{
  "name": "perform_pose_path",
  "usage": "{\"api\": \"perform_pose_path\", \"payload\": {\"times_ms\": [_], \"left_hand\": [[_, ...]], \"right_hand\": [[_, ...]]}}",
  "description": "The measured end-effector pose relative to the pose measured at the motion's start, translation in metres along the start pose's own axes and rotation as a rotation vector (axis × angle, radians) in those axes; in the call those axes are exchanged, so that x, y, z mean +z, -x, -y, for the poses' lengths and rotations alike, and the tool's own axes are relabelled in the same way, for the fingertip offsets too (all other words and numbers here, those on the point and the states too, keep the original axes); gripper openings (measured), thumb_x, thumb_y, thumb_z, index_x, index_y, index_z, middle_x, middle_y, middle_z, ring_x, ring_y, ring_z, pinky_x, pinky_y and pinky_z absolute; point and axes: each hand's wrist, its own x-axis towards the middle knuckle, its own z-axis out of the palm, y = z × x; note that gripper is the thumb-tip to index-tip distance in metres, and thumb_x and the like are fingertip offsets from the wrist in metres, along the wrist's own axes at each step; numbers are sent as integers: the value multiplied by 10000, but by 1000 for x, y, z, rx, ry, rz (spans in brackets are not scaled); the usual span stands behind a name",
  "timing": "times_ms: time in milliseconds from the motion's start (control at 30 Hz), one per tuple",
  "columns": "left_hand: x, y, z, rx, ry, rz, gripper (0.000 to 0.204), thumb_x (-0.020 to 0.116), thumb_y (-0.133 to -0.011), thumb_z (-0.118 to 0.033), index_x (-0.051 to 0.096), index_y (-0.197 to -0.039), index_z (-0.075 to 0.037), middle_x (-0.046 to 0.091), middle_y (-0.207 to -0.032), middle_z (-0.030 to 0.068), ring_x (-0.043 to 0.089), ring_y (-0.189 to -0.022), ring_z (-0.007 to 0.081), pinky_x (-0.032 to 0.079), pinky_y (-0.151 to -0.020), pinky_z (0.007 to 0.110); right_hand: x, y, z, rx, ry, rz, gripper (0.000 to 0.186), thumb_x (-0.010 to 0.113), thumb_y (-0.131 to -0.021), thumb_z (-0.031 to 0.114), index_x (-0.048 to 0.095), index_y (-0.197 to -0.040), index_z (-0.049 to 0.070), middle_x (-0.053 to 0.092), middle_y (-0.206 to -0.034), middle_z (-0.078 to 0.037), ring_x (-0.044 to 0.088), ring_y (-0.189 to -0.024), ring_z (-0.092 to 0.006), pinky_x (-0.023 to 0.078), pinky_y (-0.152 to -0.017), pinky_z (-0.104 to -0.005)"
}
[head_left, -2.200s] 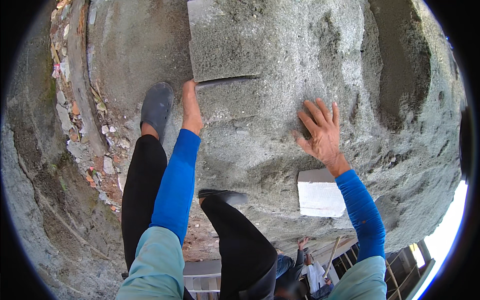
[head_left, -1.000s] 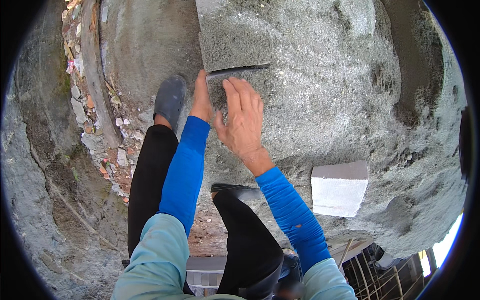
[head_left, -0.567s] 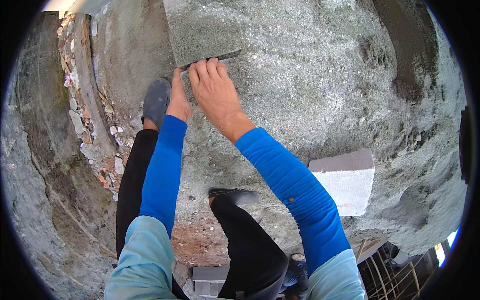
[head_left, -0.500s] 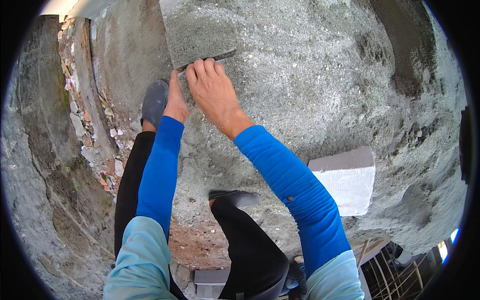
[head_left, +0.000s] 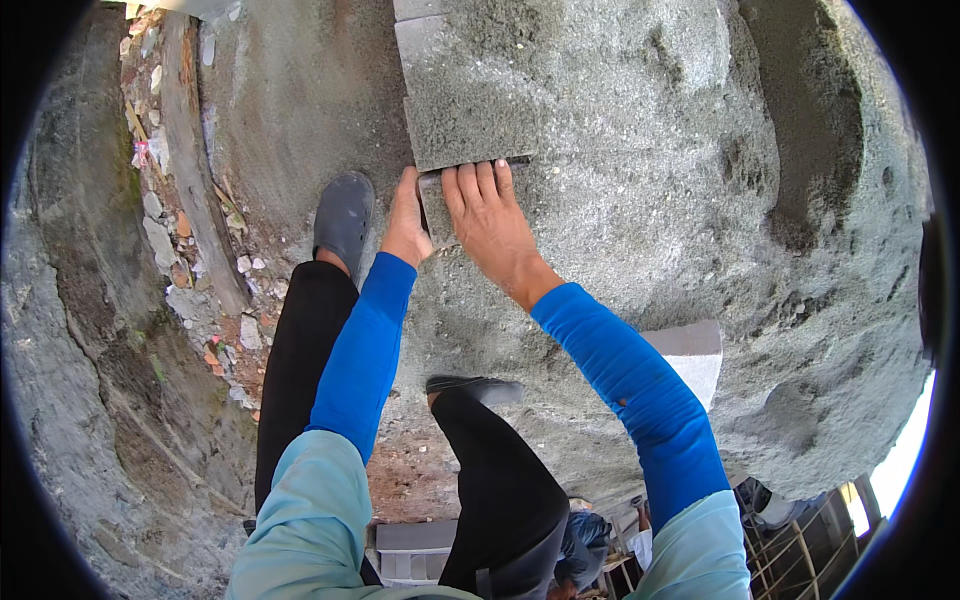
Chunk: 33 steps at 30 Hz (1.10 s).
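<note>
A grey concrete block [head_left: 438, 212] lies on the gritty ground beneath my two hands, mostly covered by them. My left hand [head_left: 406, 228] grips its left side. My right hand [head_left: 492, 222] lies across its top, fingers together and hooked over the far edge. Just beyond my fingertips, a narrow dark gap separates it from a laid block [head_left: 470, 130] dusted with grey sand. Farther up, another laid block [head_left: 420, 42] continues the row. How deep the held block sits is hidden.
Grey sand [head_left: 640, 220] spreads to the right, with a dark hollow [head_left: 810, 120]. A loose pale block [head_left: 692, 358] sits beside my right forearm. At left run a wooden plank [head_left: 185, 150] and rubble [head_left: 160, 235]. Near the lower edge are stacked blocks [head_left: 415, 540] and another person [head_left: 583, 550].
The view has shifted, so hands and blocks appear farther right and lower. Both hands stay on the block; its left side shows more now.
</note>
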Motion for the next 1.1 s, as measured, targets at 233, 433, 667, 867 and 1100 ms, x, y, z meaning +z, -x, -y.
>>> {"api": "perform_pose_path", "payload": {"times_ms": [233, 433, 667, 867, 1100], "left_hand": [[59, 44, -7, -90, -125, -269, 801, 467, -871, -731, 475, -1493, -226, 421, -1555, 82, 411, -1422, 319, 314, -1113, 621], [62, 46, -10, -31, -262, -275, 769, 439, -882, -728, 432, -1504, -277, 383, -1571, 65, 417, -1422, 307, 325, -1072, 675], [68, 54, -21, -137, -209, -290, 814, 535, -862, -686, 379, -1547, -274, 306, -1633, 97, 312, -1492, 350, 214, -1131, 708], [59, 48, -29, -309, -120, -234, 760, 527, -868, -655, 452, -1494, -231, 355, -1599, 118, 358, -1459, 351, 254, -1087, 746], [34, 26, -6, -3, -206, -309, 759, 512, -865, -724, 490, -1454, -246, 372, -1561, 98, 325, -1450, 315, 251, -1127, 652]], "right_hand": [[-2, -1, 3, 104, 10, 73, 459, 641, -905, 148, 532, -1321, -14, 547, -1197, -152, 513, -1214, -337, 363, -1129, -485], [8, -4, -4, 93, -78, -114, 635, 780, -734, 99, 514, -1291, -44, 535, -1140, -159, 525, -1145, -318, 378, -1106, -455], [-3, -1, -7, 27, -74, 118, 584, 687, -832, 123, 475, -1346, -58, 527, -1200, -173, 510, -1201, -338, 364, -1130, -468], [3, 10, -7, -2, 14, 144, 664, 642, -903, 221, 399, -1463, -40, 490, -1369, -198, 453, -1318, -368, 294, -1192, -488], [5, -3, -8, 12, -87, 43, 420, 646, -894, 150, 551, -1280, 16, 538, -1141, -114, 517, -1147, -293, 370, -1092, -453]]}}
